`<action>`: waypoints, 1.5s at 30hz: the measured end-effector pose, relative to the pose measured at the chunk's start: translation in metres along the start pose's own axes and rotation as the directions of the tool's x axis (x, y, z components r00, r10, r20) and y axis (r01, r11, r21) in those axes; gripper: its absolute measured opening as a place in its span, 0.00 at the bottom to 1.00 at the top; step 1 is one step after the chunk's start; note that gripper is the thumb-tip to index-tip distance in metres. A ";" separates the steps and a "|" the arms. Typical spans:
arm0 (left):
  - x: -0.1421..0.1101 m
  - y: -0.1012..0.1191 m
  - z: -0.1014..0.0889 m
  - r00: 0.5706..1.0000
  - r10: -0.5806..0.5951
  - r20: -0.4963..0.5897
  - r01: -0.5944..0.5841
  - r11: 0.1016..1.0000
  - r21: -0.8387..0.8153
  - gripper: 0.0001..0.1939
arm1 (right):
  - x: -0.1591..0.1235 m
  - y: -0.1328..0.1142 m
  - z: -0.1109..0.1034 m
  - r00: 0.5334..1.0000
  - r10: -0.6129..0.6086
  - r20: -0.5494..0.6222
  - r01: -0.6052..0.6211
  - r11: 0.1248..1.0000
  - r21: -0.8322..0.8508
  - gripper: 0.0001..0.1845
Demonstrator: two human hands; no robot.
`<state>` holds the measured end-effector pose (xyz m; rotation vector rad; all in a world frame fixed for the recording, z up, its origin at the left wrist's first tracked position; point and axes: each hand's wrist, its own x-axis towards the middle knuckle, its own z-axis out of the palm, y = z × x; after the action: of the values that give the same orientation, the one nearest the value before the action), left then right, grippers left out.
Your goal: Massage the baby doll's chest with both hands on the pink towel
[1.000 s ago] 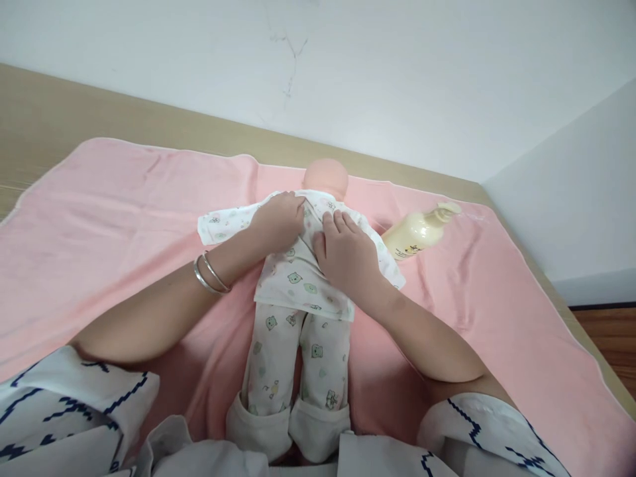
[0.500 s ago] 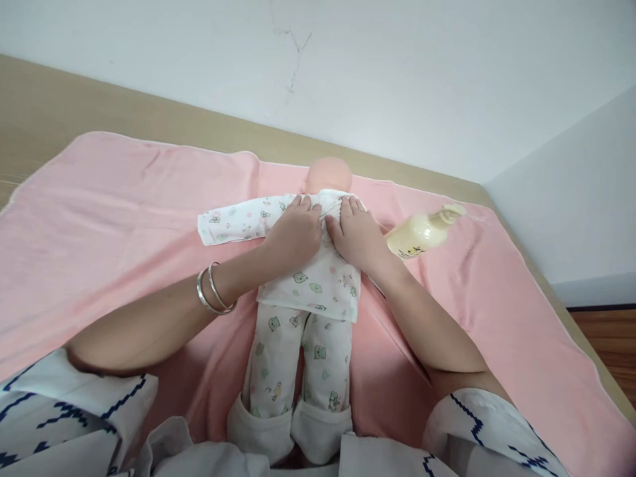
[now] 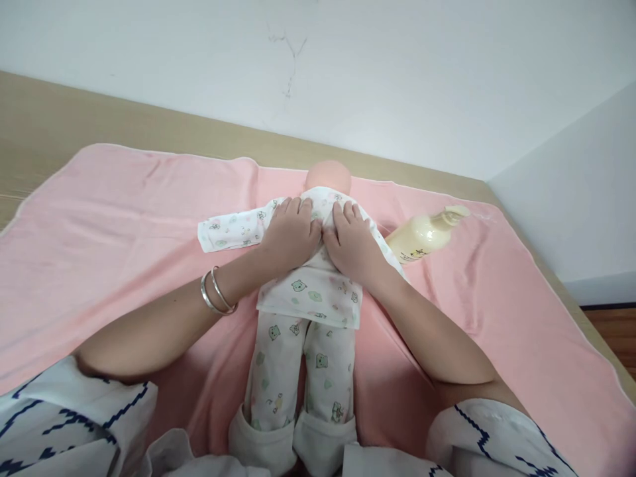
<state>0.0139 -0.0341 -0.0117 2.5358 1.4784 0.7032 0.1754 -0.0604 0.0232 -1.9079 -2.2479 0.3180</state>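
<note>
A baby doll (image 3: 328, 176) lies face down, its bald head toward the wall. It wears a white printed top (image 3: 311, 291) and matching footed trousers (image 3: 278, 364). My left hand (image 3: 293, 232) rests flat on the left of the doll's upper back, fingers extended. Beside it, my right hand (image 3: 355, 242) lies on the right of the back with its fingers spread. The thumbs nearly meet at the middle. One sleeve of the top stretches out to the left; the other is partly hidden behind my right forearm.
A pink blanket (image 3: 124, 218) is spread under the doll on a wooden surface (image 3: 64, 106). To the right of the doll, a pale yellow pump bottle (image 3: 422, 235) lies on its side. The white wall (image 3: 397, 79) rises behind.
Both hands have spread slightly outward across the doll's upper back, and more of the printed fabric shows near the neck. The view has shifted slightly.
</note>
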 end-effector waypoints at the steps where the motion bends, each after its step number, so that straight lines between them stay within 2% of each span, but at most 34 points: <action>1: -0.003 0.008 -0.003 0.999 -0.042 0.014 0.042 0.999 0.003 0.26 | 0.006 0.003 0.001 0.999 0.036 -0.003 -0.036 0.999 -0.003 0.37; 4: -0.008 0.027 -0.014 0.995 -0.076 0.062 0.078 0.996 -0.036 0.27 | 0.017 0.009 0.002 0.998 0.069 -0.002 -0.069 0.997 -0.028 0.38; 6: -0.008 0.030 -0.019 0.994 -0.072 0.076 0.078 0.993 -0.083 0.25 | 0.015 0.008 0.001 0.999 0.055 -0.002 -0.055 0.997 -0.054 0.37; 12: 0.013 0.003 -0.012 0.989 -0.126 0.077 0.139 0.970 -0.199 0.17 | -0.022 -0.015 0.002 0.989 -0.139 -0.046 0.135 0.987 -0.093 0.34; 15: 0.018 -0.008 -0.002 0.988 -0.147 0.038 0.152 0.974 -0.170 0.17 | -0.032 -0.021 0.005 0.985 -0.169 -0.038 0.168 0.985 -0.046 0.33; 20: 0.012 -0.007 0.013 0.972 -0.218 -0.082 0.199 0.961 -0.192 0.26 | -0.006 -0.004 0.010 0.993 -0.106 -0.046 0.111 0.987 0.120 0.35; 23: 0.010 -0.005 0.016 0.963 -0.254 -0.095 0.227 0.946 -0.230 0.29 | 0.007 0.008 0.010 0.992 -0.095 -0.080 0.109 0.975 0.192 0.34; 25: 0.010 -0.005 0.016 0.960 -0.267 -0.084 0.239 0.939 -0.246 0.29 | 0.006 0.013 0.008 0.982 -0.112 -0.150 0.145 0.961 0.236 0.33; 27: 0.010 -0.005 0.015 0.957 -0.278 -0.076 0.251 0.932 -0.260 0.29 | -0.003 0.013 0.003 0.937 -0.169 -0.306 0.246 0.941 0.234 0.32; 30: 0.010 -0.004 0.014 0.948 -0.309 -0.073 0.279 0.919 -0.277 0.27 | -0.018 0.010 -0.002 0.790 -0.256 -0.558 0.397 0.906 0.148 0.29; 31: 0.009 -0.003 0.013 0.945 -0.318 -0.073 0.287 0.916 -0.281 0.26 | -0.021 0.009 -0.003 0.765 -0.256 -0.592 0.411 0.901 0.142 0.29; 32: 0.009 -0.002 0.013 0.943 -0.324 -0.071 0.292 0.914 -0.282 0.26 | -0.022 0.008 -0.002 0.774 -0.243 -0.584 0.404 0.901 0.161 0.29; 33: 0.009 -0.002 0.013 0.943 -0.325 -0.069 0.294 0.914 -0.281 0.26 | -0.022 0.006 0.000 0.815 -0.223 -0.536 0.377 0.906 0.196 0.30; 35: 0.008 0.000 0.012 0.944 -0.322 -0.068 0.292 0.916 -0.276 0.26 | -0.017 0.003 0.006 0.920 -0.192 -0.343 0.286 0.925 0.250 0.32; 36: 0.008 0.000 0.012 0.944 -0.322 -0.070 0.292 0.916 -0.275 0.27 | -0.014 0.002 0.009 0.953 -0.184 -0.240 0.244 0.937 0.249 0.33; 38: 0.008 0.000 0.011 0.943 -0.324 -0.075 0.292 0.915 -0.278 0.28 | -0.010 0.000 0.011 0.976 -0.188 -0.107 0.208 0.953 0.221 0.33; 39: 0.007 0.000 0.011 0.943 -0.324 -0.074 0.292 0.914 -0.280 0.28 | -0.010 0.000 0.010 0.977 -0.197 -0.086 0.212 0.953 0.216 0.33; 40: 0.008 0.000 0.011 0.944 -0.323 -0.069 0.292 0.914 -0.283 0.28 | -0.011 0.000 0.008 0.973 -0.209 -0.094 0.225 0.949 0.220 0.32; 42: 0.008 0.000 0.010 0.945 -0.321 -0.056 0.293 0.912 -0.287 0.28 | -0.014 0.002 0.002 0.955 -0.233 -0.181 0.272 0.934 0.233 0.32; 45: 0.009 0.000 0.010 0.942 -0.332 -0.042 0.305 0.905 -0.295 0.28 | -0.017 0.010 0.001 0.878 -0.245 -0.411 0.348 0.917 0.196 0.31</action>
<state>0.0216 -0.0253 -0.0175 2.0120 1.6331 0.9112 0.1872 -0.0752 0.0198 -1.3257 -2.0715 0.1722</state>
